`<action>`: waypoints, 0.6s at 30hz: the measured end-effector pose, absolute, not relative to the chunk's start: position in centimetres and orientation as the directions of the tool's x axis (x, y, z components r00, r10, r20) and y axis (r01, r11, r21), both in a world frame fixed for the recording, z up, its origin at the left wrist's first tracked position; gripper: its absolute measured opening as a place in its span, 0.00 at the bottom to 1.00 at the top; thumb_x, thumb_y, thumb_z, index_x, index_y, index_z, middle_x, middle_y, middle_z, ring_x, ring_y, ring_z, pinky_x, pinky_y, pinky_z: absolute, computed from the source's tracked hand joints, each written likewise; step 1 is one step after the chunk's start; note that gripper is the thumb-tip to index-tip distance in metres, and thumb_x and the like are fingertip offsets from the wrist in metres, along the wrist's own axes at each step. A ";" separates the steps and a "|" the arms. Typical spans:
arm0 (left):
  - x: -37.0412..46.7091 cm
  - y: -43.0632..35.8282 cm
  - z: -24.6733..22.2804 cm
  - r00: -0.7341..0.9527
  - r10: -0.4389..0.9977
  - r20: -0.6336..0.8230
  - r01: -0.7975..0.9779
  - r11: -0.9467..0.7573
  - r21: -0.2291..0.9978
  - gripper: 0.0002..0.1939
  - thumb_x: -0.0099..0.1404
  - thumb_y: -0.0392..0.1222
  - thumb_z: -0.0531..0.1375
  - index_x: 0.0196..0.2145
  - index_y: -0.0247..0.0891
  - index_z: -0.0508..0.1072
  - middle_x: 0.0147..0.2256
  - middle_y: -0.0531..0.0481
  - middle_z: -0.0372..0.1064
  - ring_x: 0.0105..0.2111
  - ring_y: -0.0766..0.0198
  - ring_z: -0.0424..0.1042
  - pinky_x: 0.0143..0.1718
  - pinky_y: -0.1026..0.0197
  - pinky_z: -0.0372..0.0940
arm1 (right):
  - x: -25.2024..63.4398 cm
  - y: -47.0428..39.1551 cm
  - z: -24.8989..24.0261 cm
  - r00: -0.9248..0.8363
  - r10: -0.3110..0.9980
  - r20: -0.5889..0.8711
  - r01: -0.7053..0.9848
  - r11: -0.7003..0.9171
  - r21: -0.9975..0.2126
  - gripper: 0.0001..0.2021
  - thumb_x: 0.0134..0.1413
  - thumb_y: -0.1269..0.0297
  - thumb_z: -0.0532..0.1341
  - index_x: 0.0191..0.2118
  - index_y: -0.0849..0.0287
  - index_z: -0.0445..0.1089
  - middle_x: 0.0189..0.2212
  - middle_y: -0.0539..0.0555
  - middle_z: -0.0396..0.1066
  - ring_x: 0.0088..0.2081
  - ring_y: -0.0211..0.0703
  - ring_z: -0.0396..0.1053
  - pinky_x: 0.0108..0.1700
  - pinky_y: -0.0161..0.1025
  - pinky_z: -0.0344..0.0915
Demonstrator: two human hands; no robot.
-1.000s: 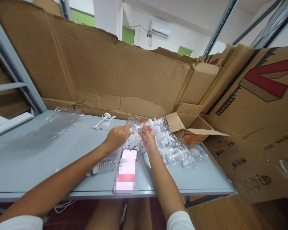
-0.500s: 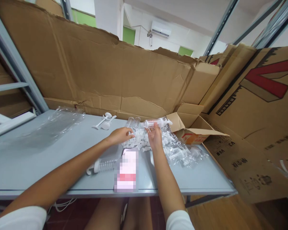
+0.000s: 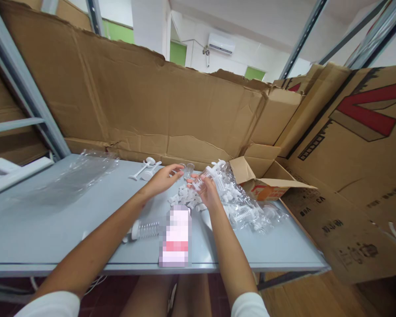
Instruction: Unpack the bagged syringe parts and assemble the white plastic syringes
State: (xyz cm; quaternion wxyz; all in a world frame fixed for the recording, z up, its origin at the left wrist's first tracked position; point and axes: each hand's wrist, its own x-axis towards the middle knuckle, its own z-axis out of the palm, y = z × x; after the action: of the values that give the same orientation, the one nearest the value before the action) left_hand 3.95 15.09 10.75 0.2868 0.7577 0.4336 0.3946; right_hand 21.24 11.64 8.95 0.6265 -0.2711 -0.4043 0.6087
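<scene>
Near edge: smooth grey table [image 3: 23, 233], flat phone [image 3: 176, 237] with pixelated screen. Left of it, ribbed clear plastic tube [image 3: 147, 230] with white end, lying on its side, partly hidden by the left forearm.

Beyond phone: loose pile of small glossy white parts [image 3: 186, 197], irregular shapes. Right hand [image 3: 207, 191] closed round a clear plastic cylinder [image 3: 201, 180], tilted, above the table by the pile; fingers cover part of it. Left hand [image 3: 165, 178] has fingers bent, tips at the small clear cups [image 3: 188, 171]; can't tell if touching or gripping one.

Right: crinkly transparent bag [image 3: 244, 207] with white and clear parts, near open brown carton [image 3: 267, 187]. Left: white disc-ended plungers [image 3: 142, 169], partly behind the left hand, then flat thin plastic bag [image 3: 82, 176].

Back: creased, torn-edged cardboard sheet [image 3: 171, 97] walls off the table; air conditioner [image 3: 221, 43] high behind.
</scene>
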 end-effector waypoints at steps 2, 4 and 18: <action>4.1 14.3 11.4 0.326 0.881 0.342 0.294 -0.438 0.850 0.24 0.58 0.55 0.53 0.46 0.37 0.68 0.44 0.43 0.68 0.43 0.57 0.65 0.43 0.58 0.59 | 20.9 11.2 9.0 -0.215 0.960 0.181 -0.477 0.058 -0.877 0.16 0.40 0.54 0.63 0.34 0.59 0.67 0.32 0.53 0.73 0.26 0.39 0.70 0.23 0.33 0.65; 4.4 13.6 11.6 0.408 0.865 0.292 0.130 -0.371 0.919 0.24 0.58 0.55 0.53 0.47 0.36 0.68 0.40 0.44 0.69 0.42 0.57 0.66 0.43 0.57 0.59 | 20.6 10.9 9.1 -0.315 0.932 0.177 -0.434 0.024 -0.900 0.21 0.40 0.50 0.62 0.37 0.60 0.67 0.31 0.54 0.73 0.23 0.37 0.69 0.18 0.30 0.59; 4.5 11.2 10.9 0.502 0.829 0.246 -0.425 -0.011 0.905 0.26 0.53 0.47 0.62 0.49 0.39 0.67 0.30 0.49 0.67 0.24 0.70 0.59 0.31 0.63 0.59 | 19.4 10.5 8.6 -0.650 0.758 0.042 -0.409 -0.304 -0.860 0.33 0.46 0.35 0.46 0.34 0.65 0.67 0.14 0.47 0.65 0.07 0.27 0.49 0.10 0.28 0.43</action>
State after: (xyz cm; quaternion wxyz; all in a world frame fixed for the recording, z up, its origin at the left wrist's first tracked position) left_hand 4.51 11.23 10.87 0.6777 0.5402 0.1871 0.4625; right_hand 19.39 10.47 8.58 0.3721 -0.1907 -0.4578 0.7846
